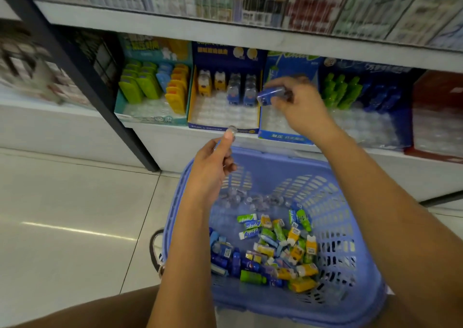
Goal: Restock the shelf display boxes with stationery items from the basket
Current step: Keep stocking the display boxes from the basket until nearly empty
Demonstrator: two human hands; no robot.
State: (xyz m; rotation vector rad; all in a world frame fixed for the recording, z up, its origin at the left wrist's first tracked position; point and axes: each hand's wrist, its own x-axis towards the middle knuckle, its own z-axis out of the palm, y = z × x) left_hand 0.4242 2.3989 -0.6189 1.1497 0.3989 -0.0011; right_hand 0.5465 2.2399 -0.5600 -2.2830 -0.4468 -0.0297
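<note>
The right hand [298,102] pinches a small blue packet [271,95] at 1 o'clock, just in front of 2 shelf display boxes [223,113]. The left hand [213,167], over the basket [370,265] rim at 11 o'clock, grips a clear-tipped piece [232,129]. Loose packets [275,250] lie in the basket.

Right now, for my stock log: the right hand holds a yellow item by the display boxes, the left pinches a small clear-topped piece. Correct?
Not quite: in the head view, the item in the right hand is blue, not yellow. It is by the display boxes, and the left hand pinches a small clear-topped piece.
</note>
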